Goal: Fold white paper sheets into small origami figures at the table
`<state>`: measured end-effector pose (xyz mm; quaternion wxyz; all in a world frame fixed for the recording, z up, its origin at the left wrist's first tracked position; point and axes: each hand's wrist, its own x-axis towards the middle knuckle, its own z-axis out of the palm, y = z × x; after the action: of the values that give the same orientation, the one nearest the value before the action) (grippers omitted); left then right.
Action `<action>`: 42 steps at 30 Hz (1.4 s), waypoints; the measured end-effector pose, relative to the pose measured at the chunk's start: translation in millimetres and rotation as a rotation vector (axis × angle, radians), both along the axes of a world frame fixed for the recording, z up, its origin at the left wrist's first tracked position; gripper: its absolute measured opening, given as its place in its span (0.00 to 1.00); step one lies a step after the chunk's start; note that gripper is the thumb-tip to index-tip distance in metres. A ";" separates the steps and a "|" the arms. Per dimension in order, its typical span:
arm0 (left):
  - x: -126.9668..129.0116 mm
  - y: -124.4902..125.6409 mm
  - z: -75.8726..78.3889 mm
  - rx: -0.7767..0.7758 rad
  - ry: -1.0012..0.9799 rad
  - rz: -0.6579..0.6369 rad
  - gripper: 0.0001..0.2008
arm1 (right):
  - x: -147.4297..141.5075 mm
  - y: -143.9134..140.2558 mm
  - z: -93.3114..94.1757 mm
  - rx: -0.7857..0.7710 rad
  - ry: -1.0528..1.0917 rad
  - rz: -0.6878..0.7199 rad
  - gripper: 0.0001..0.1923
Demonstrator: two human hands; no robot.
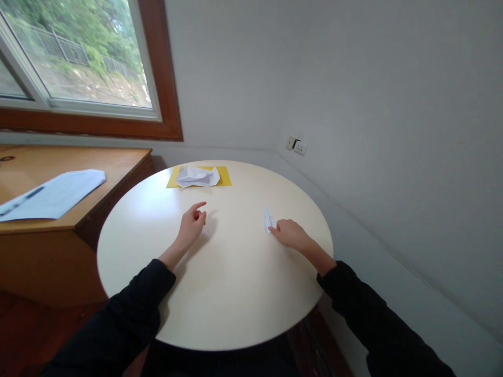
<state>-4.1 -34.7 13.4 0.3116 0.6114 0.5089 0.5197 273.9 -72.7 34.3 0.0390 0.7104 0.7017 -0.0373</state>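
My right hand is closed at the near right side of a small white folded paper, its thumb and fingers pinching the paper's lower edge. The paper is narrow, with a pointed far end, and sits just over or on the round white table; I cannot tell whether it touches. To the left, my left hand hovers above the tabletop with its index finger stretched out and the other fingers curled. Nothing is held in it, and a shadow falls beside it.
At the table's far edge, crumpled folded white paper rests on a yellow sheet. A wooden desk on the left carries white sheets and a pen. Walls close in behind and right, with a socket.
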 end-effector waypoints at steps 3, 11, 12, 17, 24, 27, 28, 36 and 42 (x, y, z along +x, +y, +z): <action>0.7 -0.1 0.2 -0.012 0.005 0.000 0.20 | -2.8 0.3 -1.8 0.011 0.007 0.015 0.18; 0.9 -2.7 5.8 -0.024 0.038 0.011 0.20 | 6.9 17.8 -5.4 0.065 -0.023 -0.039 0.16; 0.8 -2.7 5.7 -0.023 0.042 0.008 0.20 | 10.8 22.9 -5.8 0.064 -0.032 -0.060 0.16; 1.1 0.2 2.2 -0.014 0.048 -0.003 0.21 | 29.3 57.0 -9.8 0.084 -0.047 -0.120 0.16; -1.5 4.0 -2.9 -0.004 0.052 -0.016 0.21 | 39.6 91.2 -14.0 0.145 -0.018 -0.188 0.16; -2.0 3.2 -2.4 -0.013 0.058 -0.022 0.21 | 45.0 96.1 -16.1 0.197 -0.019 -0.228 0.16; -2.1 2.9 -2.0 -0.015 0.060 -0.024 0.21 | 47.3 97.1 -17.0 0.224 -0.022 -0.250 0.16; -3.0 3.4 -2.6 -0.008 0.063 -0.034 0.21 | 59.1 102.9 -23.8 0.205 0.005 -0.304 0.16; -3.5 5.1 -4.3 -0.001 0.049 -0.029 0.20 | 53.1 104.6 -12.8 0.218 0.005 -0.322 0.18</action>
<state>-7.6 -29.6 9.1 0.3067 0.6310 0.5078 0.4999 327.0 31.9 21.4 -0.0464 0.8135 0.5788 0.0313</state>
